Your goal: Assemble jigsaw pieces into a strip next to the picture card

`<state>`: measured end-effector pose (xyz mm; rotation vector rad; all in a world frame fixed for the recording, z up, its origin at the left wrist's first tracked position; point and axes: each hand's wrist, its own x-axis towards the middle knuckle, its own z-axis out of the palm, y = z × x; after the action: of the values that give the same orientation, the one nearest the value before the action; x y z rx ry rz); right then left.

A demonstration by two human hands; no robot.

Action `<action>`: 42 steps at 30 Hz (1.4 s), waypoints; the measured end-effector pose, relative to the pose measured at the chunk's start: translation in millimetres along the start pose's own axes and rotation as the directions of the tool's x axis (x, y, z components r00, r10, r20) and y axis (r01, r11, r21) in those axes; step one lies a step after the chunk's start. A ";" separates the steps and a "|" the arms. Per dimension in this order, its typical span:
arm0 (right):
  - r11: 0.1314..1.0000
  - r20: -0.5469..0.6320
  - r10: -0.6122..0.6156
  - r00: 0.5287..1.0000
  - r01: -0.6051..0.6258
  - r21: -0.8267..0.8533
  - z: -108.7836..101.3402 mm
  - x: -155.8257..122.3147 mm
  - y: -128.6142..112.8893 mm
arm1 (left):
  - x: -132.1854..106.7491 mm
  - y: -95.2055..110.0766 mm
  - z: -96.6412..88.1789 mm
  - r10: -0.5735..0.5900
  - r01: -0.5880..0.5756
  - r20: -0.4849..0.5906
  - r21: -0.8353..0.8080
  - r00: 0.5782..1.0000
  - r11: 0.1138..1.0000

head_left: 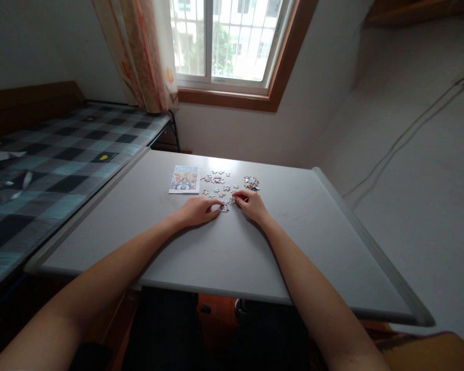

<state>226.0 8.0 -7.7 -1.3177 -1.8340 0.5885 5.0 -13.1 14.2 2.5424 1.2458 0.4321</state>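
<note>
Going from the left through the head camera, I first see a printed picture sheet (184, 179) lying flat on the table (255, 260). To its right and nearer the body is the left hand (199, 210), palm side down, fingers curled and thumb and forefinger partly spread. Their tips reach the left edge of a bluish puzzle piece or small joined group (225, 207); I cannot tell whether they grip it or merely steady it. For this, I judge light pressure straight down is best, so it stays flat and doesn't skid.

Behind it, scattered loose pieces (216, 180) lie between the sheet and the pile. Just beside the bluish one is a greenish puzzle piece (232, 200), too small for me to read its outline. The right hand (250, 204) pinches it between thumb and forefinger, other fingers folded in. I would keep that pinch on the rim, leaving the tabs visible, turn it gently and never force an edge that resists. Farthest right, beyond the right hand, a heap of mixed pieces (251, 183) sits apart.
</note>
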 end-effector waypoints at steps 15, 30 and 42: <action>1.000 -0.001 -0.006 1.000 0.006 -0.009 0.1 -0.1 0.4 | 0.9 -1.0 1.2 0.006 -0.006 -0.013 0.006 1.000 1.000; 1.000 0.000 0.013 1.000 -0.013 -0.013 0.3 0.2 0.0 | 0.7 -2.3 2.5 0.012 -0.012 -0.017 0.005 1.000 1.000; 1.000 -0.006 -0.001 1.000 0.001 -0.006 1.0 0.5 0.7 | 0.5 -1.4 1.2 0.011 -0.011 -0.012 0.006 1.000 1.000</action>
<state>225.6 8.8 -8.6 -1.3212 -1.8326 0.5788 4.8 -12.0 12.7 2.5567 1.2402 0.4474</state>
